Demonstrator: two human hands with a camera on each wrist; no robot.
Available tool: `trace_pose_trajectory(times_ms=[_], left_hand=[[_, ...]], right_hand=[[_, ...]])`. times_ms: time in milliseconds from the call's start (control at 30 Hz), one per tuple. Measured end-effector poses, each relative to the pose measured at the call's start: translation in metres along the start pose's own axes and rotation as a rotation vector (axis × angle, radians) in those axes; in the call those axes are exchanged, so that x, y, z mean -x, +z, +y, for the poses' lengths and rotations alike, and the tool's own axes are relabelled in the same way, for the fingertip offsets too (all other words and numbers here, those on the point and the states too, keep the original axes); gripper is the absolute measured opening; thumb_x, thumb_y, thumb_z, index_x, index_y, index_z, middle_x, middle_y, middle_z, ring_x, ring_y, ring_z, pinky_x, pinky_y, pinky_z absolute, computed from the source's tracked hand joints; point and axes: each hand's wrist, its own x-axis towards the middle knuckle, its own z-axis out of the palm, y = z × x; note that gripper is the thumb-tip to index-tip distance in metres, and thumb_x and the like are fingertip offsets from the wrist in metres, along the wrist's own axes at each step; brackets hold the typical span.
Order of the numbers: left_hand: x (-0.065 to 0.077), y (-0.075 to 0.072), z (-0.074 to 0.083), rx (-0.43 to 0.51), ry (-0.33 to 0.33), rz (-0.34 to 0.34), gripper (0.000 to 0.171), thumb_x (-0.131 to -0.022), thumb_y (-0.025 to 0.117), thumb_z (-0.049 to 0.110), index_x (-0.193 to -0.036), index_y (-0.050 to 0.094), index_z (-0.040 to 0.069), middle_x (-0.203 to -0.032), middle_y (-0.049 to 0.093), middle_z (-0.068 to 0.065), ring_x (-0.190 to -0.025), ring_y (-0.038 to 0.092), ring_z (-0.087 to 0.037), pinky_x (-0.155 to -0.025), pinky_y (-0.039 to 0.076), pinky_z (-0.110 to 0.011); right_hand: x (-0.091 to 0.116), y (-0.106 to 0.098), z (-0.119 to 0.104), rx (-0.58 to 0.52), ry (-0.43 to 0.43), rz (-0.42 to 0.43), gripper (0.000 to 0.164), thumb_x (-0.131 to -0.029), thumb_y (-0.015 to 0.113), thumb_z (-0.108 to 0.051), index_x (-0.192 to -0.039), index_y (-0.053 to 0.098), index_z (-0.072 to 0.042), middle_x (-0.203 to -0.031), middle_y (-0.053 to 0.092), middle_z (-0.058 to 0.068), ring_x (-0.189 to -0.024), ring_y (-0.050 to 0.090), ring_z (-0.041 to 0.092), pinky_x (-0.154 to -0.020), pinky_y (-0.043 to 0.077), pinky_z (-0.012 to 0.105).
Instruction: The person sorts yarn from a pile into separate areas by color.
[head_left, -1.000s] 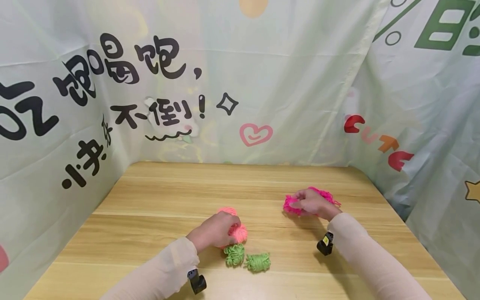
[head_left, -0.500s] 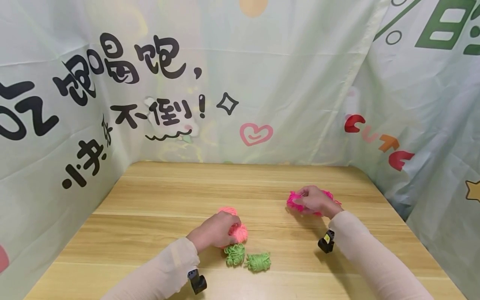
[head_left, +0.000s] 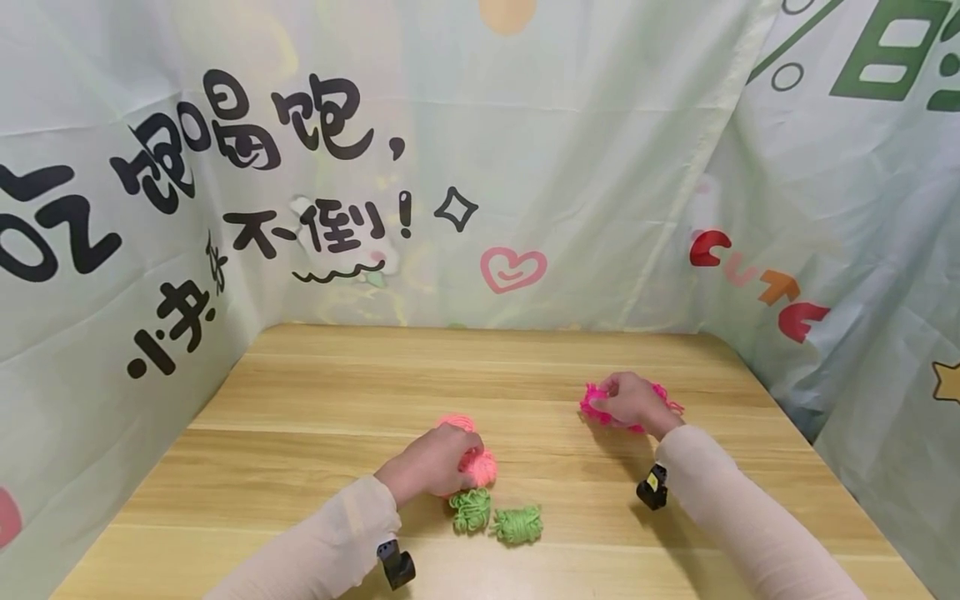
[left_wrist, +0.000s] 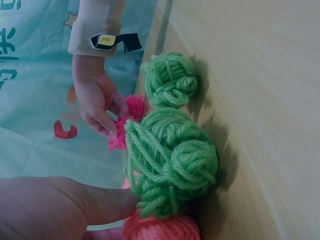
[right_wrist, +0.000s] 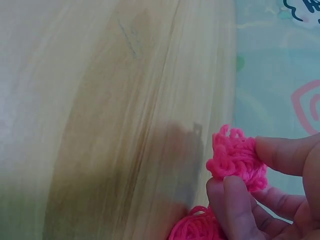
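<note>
Right hand (head_left: 636, 400): pinches hot-pink yarn bundle (right_wrist: 237, 156), shifted rightward
Left hand (head_left: 435, 458): grips coral yarn bundle (head_left: 482, 468)
Second hot-pink yarn bundle (right_wrist: 197, 228): pairing judged nearer

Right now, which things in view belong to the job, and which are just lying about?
In the job, it seems:
hot pink yarn, pinched by the right hand
coral yarn, gripped by the left hand

Lying about:
two green bundles, apparently in neither hand, though possibly meant for the job
printed curtain, just backdrop

right hand (head_left: 632, 399) | held pink yarn (right_wrist: 237, 159) | shifted slightly rightward, nearer other pink bundle (right_wrist: 198, 226)
</note>
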Motion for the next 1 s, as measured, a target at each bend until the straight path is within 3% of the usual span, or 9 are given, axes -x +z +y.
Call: trace_pose_trajectory(times_ms=[300,433,1000], left_hand=[[-0.0003,0.0025,0.0001,-0.001,-0.002,-0.001,0.034,-0.079,0.081,0.019,-0.108,0.068,0.006,-0.078,0.052,0.005,-0.07,0.045,-0.012,-0.063,0.04,-0.025],[-0.0013,0.0035,-0.0009,-0.007,-0.004,0.002,0.034,-0.08,0.081,0.02,-0.107,0.068,0.006,-0.084,0.057,0.004,-0.072,0.046,-0.012,-0.064,0.042,-0.024],[-0.0019,0.0018,-0.0015,-0.002,-0.028,-0.02,0.035,-0.081,0.08,0.021,-0.11,0.067,0.007,-0.091,0.06,0.003,-0.075,0.046,-0.012,-0.066,0.042,-0.025]], right_hand=[[0.0002,0.004,0.002,0.086,-0.022,0.031,0.028,-0.089,0.07,-0.017,-0.104,0.058,0.004,-0.086,0.059,0.012,-0.058,0.058,0.015,-0.053,0.05,0.029],[-0.0017,0.0049,0.0036,0.127,-0.032,0.035,0.027,-0.089,0.07,-0.017,-0.102,0.058,0.003,-0.076,0.058,0.008,-0.056,0.056,0.014,-0.051,0.048,0.028],[-0.0002,0.0074,0.0031,0.269,-0.118,0.101,0.022,-0.086,0.073,-0.019,-0.083,0.06,-0.002,-0.066,0.057,0.003,-0.06,0.051,0.016,-0.053,0.043,0.029]])
